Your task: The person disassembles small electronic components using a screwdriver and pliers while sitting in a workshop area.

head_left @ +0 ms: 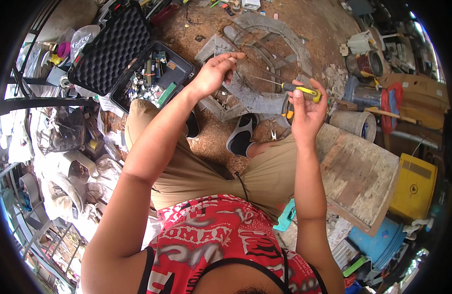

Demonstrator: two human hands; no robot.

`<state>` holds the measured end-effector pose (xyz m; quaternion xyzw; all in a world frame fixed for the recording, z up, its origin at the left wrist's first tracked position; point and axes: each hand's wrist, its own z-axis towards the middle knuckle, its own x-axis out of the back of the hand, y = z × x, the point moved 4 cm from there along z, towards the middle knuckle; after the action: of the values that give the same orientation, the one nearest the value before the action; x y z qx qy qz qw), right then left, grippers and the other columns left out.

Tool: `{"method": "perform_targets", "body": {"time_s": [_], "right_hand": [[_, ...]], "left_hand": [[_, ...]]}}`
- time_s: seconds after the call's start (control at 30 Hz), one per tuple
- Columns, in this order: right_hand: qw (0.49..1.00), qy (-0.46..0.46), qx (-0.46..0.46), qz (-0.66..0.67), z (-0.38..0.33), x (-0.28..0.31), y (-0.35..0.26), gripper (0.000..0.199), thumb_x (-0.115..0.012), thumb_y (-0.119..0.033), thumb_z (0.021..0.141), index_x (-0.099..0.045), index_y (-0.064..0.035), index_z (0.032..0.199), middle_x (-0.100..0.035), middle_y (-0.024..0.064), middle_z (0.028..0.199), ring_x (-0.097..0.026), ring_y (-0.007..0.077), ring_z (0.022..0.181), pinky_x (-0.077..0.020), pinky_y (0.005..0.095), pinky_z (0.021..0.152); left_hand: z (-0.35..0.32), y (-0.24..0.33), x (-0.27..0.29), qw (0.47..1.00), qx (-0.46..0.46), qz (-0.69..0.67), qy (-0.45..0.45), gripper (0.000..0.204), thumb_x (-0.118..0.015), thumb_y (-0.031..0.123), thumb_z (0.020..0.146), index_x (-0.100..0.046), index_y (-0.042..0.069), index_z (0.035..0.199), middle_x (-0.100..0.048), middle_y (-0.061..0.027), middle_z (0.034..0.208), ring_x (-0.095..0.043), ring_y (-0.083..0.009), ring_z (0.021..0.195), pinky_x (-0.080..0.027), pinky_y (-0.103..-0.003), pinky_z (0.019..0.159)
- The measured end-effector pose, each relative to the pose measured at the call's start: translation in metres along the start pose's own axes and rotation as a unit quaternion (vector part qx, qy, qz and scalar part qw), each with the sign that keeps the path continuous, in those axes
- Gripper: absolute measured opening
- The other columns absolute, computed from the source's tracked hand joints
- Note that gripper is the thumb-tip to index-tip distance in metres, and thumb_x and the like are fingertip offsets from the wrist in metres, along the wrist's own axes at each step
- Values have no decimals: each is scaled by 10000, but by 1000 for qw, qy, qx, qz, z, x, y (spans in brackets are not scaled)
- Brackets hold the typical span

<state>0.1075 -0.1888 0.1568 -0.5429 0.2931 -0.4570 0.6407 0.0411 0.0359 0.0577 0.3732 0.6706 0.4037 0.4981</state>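
Observation:
My right hand (309, 105) holds a screwdriver (304, 91) by its yellow and black handle, between the thumb and the fingers. Its thin shaft points left, toward my left hand (217, 74). The left thumb presses near the base of the outstretched index finger while the other fingers curl in; whatever they may pinch is too small to make out. Both hands are raised above my knees. Beneath them on the ground lies a grey ring-shaped frame (255, 102) with crossing bars. A yellow and black tool (288, 111) shows just below the screwdriver, partly hidden.
An open black case (117, 100) with a foam lid holds small boards and metal pieces at left. Small pliers (273, 134) lie by my right foot. A worn wooden board (358, 176), a yellow box (411, 188) and a blue bucket (380, 240) crowd the right.

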Motion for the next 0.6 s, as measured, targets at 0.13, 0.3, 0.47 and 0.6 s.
{"method": "perform_targets", "body": {"time_s": [0.13,0.3,0.47,0.6], "right_hand": [[1000,3,-4,-2,0,1,-3,439,-632,-96,945,-381,-22,1297,-630,190,1150,-619,140,938,-520,243,813],[1000,7,-6,4,1,1,-2,436,-631,-95,945,-384,-25,1297,-633,183,1144,-612,126,916,-518,240,807],[1000,16,9,8,5,7,-6,439,-634,-95,944,-384,-28,1299,-640,172,1128,-598,106,877,-509,227,767],[999,18,30,8,12,11,-15,431,-635,-100,944,-388,-32,1290,-645,168,1116,-588,93,854,-496,216,725]], "left_hand": [[0,0,2,984,-22,-173,-38,403,-470,145,1010,-474,-16,1380,-468,40,895,-465,-95,732,-435,-238,686],[1,-2,-2,997,-60,-39,-2,400,-577,132,962,-529,29,1346,-586,8,979,-547,-90,825,-472,-255,771],[-2,2,-5,971,-117,197,64,255,-754,136,843,-695,68,1082,-688,-5,947,-606,-74,876,-494,-266,793],[-4,-8,-8,964,-128,218,78,161,-786,120,807,-676,43,894,-696,-21,832,-639,-106,794,-507,-267,723]]}}
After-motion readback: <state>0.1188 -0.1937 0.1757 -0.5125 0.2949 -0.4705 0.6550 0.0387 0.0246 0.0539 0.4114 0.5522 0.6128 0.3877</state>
